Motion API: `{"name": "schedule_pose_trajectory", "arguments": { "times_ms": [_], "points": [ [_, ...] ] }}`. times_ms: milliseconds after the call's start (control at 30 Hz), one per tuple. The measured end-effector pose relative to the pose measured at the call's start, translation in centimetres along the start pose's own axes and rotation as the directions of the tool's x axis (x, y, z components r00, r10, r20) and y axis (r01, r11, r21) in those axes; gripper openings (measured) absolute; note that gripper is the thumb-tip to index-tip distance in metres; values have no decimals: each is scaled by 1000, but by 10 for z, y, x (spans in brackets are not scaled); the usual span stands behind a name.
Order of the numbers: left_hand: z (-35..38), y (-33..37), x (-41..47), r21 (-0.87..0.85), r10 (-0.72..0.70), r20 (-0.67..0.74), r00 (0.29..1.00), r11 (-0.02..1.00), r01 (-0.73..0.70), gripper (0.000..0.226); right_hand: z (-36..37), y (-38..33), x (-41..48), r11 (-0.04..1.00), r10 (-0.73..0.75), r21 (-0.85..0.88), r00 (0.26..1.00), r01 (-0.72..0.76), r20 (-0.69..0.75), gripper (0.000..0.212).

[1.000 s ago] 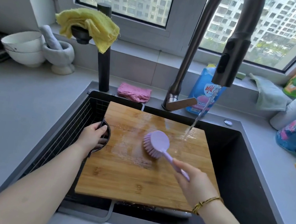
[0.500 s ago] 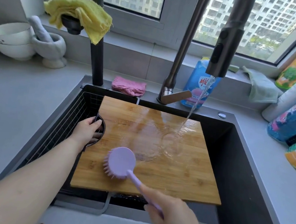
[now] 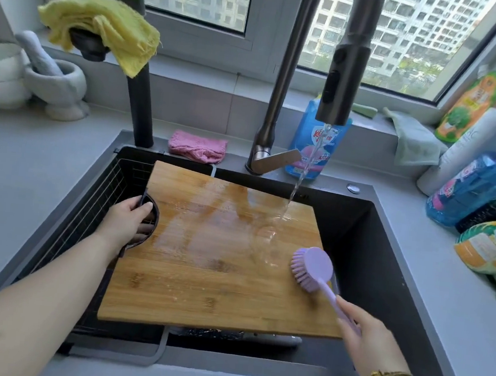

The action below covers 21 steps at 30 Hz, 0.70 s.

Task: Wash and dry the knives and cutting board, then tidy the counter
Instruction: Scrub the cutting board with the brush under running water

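A wet bamboo cutting board (image 3: 201, 268) lies flat across the dark sink (image 3: 385, 263). My left hand (image 3: 128, 221) grips its black round handle hole at the left edge. My right hand (image 3: 372, 335) holds the handle of a lilac dish brush (image 3: 313, 266), whose bristles press on the board's right edge. Water runs from the faucet (image 3: 344, 75) onto the board's far right part. Something pale, maybe a knife handle (image 3: 267, 338), peeks out under the board's near edge; the rest is hidden.
A wire basket (image 3: 98, 199) fills the sink's left side. A pink cloth (image 3: 197, 150) and blue soap bottle (image 3: 312, 145) sit behind the sink. A yellow cloth (image 3: 104, 28) hangs on a black post. Bowls and a mortar (image 3: 58, 88) stand left; bottles (image 3: 479, 187) crowd the right counter.
The brush swept from the board's middle to its near left part, then across to the right edge. My left hand stayed on the handle hole. Water kept running.
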State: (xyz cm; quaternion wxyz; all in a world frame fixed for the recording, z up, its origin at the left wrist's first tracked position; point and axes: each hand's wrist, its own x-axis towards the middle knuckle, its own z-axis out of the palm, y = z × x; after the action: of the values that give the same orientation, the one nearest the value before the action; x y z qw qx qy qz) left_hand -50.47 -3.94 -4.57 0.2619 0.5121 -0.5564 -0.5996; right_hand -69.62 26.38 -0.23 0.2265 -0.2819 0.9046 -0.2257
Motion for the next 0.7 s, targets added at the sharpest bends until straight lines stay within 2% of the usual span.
{"name": "schedule_pose_trajectory", "arguments": {
  "times_ms": [67, 133, 200, 300, 367, 500, 633, 700],
  "points": [
    [1, 0, 1, 20, 9, -13, 1000, 1000, -8, 35, 12, -5, 1, 998, -63, 9, 995, 62, 77, 38],
    [2, 0, 1, 47, 19, -20, 1000, 999, -18, 36, 17, -13, 8, 991, -130, 52, 987, 125, 95, 36],
    [2, 0, 2, 57, 25, -21, 999, 998, -23, 36, 11, -13, 35, 992, -75, 104, 997, 71, 34, 34],
    [1, -2, 4, 57, 21, -27, 999, 998, -19, 36, -2, -17, 80, 980, 95, 184, 993, -80, -72, 36],
    [2, -3, 6, 52, 15, -23, 1000, 999, -14, 36, 4, -31, 95, 983, 60, 176, 996, -48, -66, 36],
    [4, -1, 4, 49, 5, -31, 1000, 999, -4, 36, 16, -63, 101, 988, -119, 107, 993, 115, 28, 36],
    [5, 1, 3, 34, -1, -44, 999, 999, 2, 36, -2, -55, 117, 994, 26, 112, 997, -17, -73, 37],
    [7, 2, 1, 5, -6, -50, 999, 1000, 6, 35, 1, -54, 114, 995, 1, 105, 999, 4, -54, 37]
  ]
}}
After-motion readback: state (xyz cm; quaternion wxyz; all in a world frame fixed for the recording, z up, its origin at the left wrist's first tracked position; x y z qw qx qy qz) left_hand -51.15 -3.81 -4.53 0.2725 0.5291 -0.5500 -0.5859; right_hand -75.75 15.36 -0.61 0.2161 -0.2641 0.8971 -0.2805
